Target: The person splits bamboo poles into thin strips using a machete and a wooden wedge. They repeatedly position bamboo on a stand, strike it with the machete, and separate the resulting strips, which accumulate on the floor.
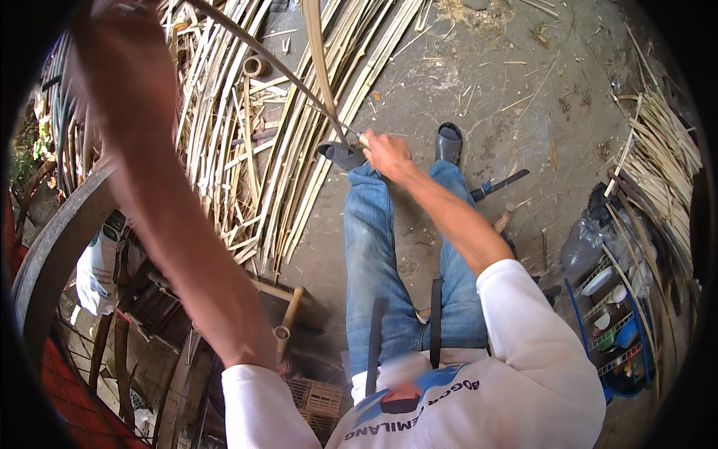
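My right hand (pixel 387 156) is closed round the pale handle of a knife (pixel 363 139), in front of my left knee. From the blade area a long dark strip (pixel 258 49) slants to the upper left and leaves the picture. A lighter bamboo strip (pixel 318 56) comes down from the top edge and meets it just left of the hand. My left arm reaches far up to the upper left. The left hand (pixel 112 19) is dark, blurred and partly cut off, so its fingers do not show.
Many split bamboo strips (pixel 299 157) lie left of my legs, with a tape roll (pixel 255 66) among them. A dark-bladed tool (pixel 501 184) lies by my right leg. More strips (pixel 662 142) and a blue-sided rack (pixel 613 329) are at the right.
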`<state>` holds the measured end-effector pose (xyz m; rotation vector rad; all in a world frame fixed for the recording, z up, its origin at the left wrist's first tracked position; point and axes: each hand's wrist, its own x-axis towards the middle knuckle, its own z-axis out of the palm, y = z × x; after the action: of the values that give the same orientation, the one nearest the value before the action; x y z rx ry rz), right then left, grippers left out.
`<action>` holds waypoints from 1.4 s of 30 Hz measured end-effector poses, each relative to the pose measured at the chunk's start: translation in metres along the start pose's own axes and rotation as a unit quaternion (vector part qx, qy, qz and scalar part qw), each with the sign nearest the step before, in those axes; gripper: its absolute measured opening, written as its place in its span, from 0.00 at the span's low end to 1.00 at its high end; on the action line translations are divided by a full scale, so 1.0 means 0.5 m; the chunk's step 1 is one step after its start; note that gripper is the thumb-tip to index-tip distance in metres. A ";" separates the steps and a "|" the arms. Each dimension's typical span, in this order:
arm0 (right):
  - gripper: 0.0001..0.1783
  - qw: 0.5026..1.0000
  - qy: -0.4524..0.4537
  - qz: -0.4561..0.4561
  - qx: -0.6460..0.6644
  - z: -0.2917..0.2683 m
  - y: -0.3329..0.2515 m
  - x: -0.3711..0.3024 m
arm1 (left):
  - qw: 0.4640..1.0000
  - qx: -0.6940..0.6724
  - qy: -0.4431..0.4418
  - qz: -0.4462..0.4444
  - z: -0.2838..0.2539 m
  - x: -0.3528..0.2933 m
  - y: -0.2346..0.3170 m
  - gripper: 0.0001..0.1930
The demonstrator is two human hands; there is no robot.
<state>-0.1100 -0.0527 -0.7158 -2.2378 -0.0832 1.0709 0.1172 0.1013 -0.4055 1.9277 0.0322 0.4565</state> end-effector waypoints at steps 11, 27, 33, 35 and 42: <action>0.13 0.998 0.023 0.003 0.060 0.046 -0.031 0.046 | 0.933 0.080 -0.190 -0.294 0.061 -0.169 -0.407 0.29; 0.13 0.999 0.035 -0.022 -0.007 0.134 0.089 0.084 | 0.930 0.077 -0.210 -0.291 0.137 -0.171 -0.431 0.23; 0.11 0.836 -0.329 0.220 0.379 0.096 0.121 0.102 | 0.902 0.161 -0.236 -0.323 0.197 -0.184 -0.469 0.30; 0.11 0.961 -0.184 0.089 0.188 0.099 0.151 0.105 | 0.928 0.155 -0.204 -0.270 0.215 -0.192 -0.493 0.29; 0.14 0.853 -0.313 0.237 0.343 0.207 0.191 0.082 | 0.912 0.174 -0.239 -0.283 0.245 -0.204 -0.453 0.25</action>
<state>-0.1771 -0.0602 -0.8461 -1.2213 0.5248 1.7291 0.1061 0.0592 -0.6792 2.2088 0.3639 -0.4430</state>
